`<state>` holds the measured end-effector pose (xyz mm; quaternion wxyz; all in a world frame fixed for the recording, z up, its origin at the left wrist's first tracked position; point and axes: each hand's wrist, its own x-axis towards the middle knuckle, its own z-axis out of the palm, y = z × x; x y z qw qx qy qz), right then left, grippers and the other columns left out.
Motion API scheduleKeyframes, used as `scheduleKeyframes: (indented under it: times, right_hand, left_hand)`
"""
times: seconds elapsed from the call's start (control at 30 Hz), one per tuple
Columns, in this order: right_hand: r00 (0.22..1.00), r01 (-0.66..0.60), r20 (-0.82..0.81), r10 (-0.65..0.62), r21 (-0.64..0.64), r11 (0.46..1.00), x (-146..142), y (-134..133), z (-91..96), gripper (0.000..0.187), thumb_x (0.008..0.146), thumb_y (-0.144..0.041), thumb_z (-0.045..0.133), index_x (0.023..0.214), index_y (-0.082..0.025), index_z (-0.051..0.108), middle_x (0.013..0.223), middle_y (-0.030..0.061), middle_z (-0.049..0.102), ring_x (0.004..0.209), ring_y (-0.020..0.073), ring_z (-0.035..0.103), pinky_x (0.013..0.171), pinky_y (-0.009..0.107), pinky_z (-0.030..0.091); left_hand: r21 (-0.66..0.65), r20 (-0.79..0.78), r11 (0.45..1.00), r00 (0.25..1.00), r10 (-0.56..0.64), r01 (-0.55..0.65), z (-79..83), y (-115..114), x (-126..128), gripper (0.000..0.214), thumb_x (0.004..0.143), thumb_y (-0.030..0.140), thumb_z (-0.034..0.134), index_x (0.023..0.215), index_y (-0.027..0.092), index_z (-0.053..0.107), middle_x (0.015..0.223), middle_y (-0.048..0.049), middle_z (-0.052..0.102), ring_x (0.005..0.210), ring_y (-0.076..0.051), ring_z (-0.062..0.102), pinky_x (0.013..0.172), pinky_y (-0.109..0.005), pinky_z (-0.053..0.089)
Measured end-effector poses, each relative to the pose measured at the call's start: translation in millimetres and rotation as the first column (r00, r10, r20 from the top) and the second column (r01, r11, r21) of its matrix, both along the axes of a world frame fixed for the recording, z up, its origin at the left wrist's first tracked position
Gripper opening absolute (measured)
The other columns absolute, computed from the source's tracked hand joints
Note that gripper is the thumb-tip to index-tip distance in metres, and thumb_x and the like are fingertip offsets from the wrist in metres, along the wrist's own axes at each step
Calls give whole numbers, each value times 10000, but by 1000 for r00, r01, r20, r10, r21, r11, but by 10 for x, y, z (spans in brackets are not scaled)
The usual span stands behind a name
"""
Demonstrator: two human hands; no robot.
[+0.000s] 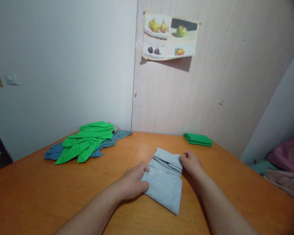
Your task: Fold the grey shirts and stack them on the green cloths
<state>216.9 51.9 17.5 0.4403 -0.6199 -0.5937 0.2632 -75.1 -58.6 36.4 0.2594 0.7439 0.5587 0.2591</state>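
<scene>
A folded grey garment (pixel 164 182) lies on the orange wooden table (pixel 63 189) in front of me. My left hand (pixel 134 181) is curled against its left edge, fingers pinching the cloth. On the far right corner of the garment my right hand (pixel 191 162) grips the folded edge with closed fingers. Both forearms reach in from the bottom of the view.
A loose heap of bright green cloth (pixel 88 140) on blue cloth (pixel 54 152) lies at the table's back left. A neatly folded green cloth (pixel 198 139) sits at the back right. Walls with a fruit poster (pixel 170 36) stand behind. Pink bedding (pixel 286 163) lies to the right.
</scene>
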Motion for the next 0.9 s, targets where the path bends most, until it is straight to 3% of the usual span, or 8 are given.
scheduleKeyframes:
  times: [0.1, 0.17, 0.3, 0.4, 0.5, 0.67, 0.8, 0.9]
  right_hand:
    - [992, 19, 124, -33, 111, 994, -63, -52, 74, 439, 725, -326, 629, 1130, -155, 647, 1059, 138, 671, 1040, 281, 585, 887, 358, 439]
    - [962, -98, 266, 55, 151, 984, -165, -109, 105, 396, 789, -356, 602, 1132, -168, 667, 1064, 113, 678, 1001, 243, 595, 881, 325, 431]
    - [844, -318, 467, 265, 37, 947, -338, -234, 129, 234, 838, -362, 569, 885, -185, 714, 816, 33, 680, 766, 169, 586, 698, 256, 409]
    - [835, -368, 405, 371, -89, 926, -391, -320, 155, 272, 835, -376, 560, 648, -186, 617, 586, -27, 542, 579, 122, 484, 543, 232, 312]
    - [807, -446, 341, 482, -182, 876, -427, -397, 194, 333, 833, -391, 538, 562, -201, 501, 504, -55, 407, 492, 99, 375, 483, 241, 232]
    - [810, -309, 494, 316, -99, 946, -540, -483, 237, 325, 861, -455, 528, 655, -206, 561, 600, -12, 568, 576, 129, 492, 535, 250, 278]
    - [722, -199, 648, 242, -141, 970, -673, -559, 272, 475, 834, -686, 517, 828, -223, 621, 757, 53, 685, 695, 199, 606, 579, 279, 322]
    - [635, -157, 735, 239, -180, 971, -759, -603, 298, 530, 795, -719, 548, 953, -218, 620, 897, 110, 722, 817, 265, 660, 635, 312, 378]
  left_hand:
    - [21, 35, 999, 999, -25, 24, -54, 21, 4, 429, 632, 166, 590, 1051, 255, 571, 838, 14, 648, 763, -204, 572, 645, -255, 365]
    - [40, 21, 999, 999, -38, 37, -58, 34, -14, 409, 643, 148, 576, 1038, 253, 569, 852, 10, 652, 776, -203, 571, 660, -258, 367]
    - [141, -116, 990, 993, 6, 11, 15, 77, -109, 372, 667, 97, 543, 1005, 252, 574, 943, -11, 665, 872, -215, 586, 721, -277, 358]
    - [233, -266, 971, 958, 111, -48, 87, 128, -206, 345, 683, 60, 519, 968, 245, 583, 992, -29, 664, 962, -236, 583, 786, -309, 340]
    - [308, -369, 946, 904, 217, -101, 127, 179, -273, 317, 699, 50, 495, 936, 237, 589, 964, -43, 655, 966, -248, 573, 793, -333, 323]
    - [407, -291, 899, 909, 297, -164, 155, 171, -200, 109, 814, 160, 505, 874, 218, 575, 920, -59, 636, 887, -235, 565, 737, -320, 334]
    - [350, -184, 933, 970, 158, -86, 137, 68, -10, 135, 899, 301, 493, 839, 222, 585, 863, -46, 637, 798, -209, 569, 646, -294, 324]
    - [296, -184, 955, 979, 91, -33, 75, 18, 97, 138, 897, 304, 496, 828, 231, 590, 852, -36, 647, 769, -198, 575, 623, -288, 314]
